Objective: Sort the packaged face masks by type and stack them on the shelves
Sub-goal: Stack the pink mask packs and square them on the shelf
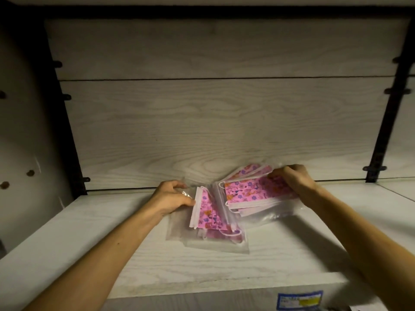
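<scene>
Lying on the pale wood-grain shelf (pixel 280 250), close to its back edge and about midway between its side edges, are the packaged face masks — pink, flower-printed, in clear plastic bags. The left hand (pixel 170 198) rests on the left pack (pixel 206 218), thumb pressed against the white edge of the masks inside and fingers curled onto the top of the bag. That pack lies flat, its long side running from back to front. The right hand (pixel 289 179) grips the right bundle (pixel 253 194) at its far right end, fingers curled over the top; these packs are fanned out and tilted, their left ends overlapping the left pack. Behind them rises the wood-grain back panel (pixel 213 122), flanked by black uprights (pixel 386 122). On the shelf's front edge, toward the right corner, sits a blue-bordered label (pixel 299 300) — its print too blurred to read.
</scene>
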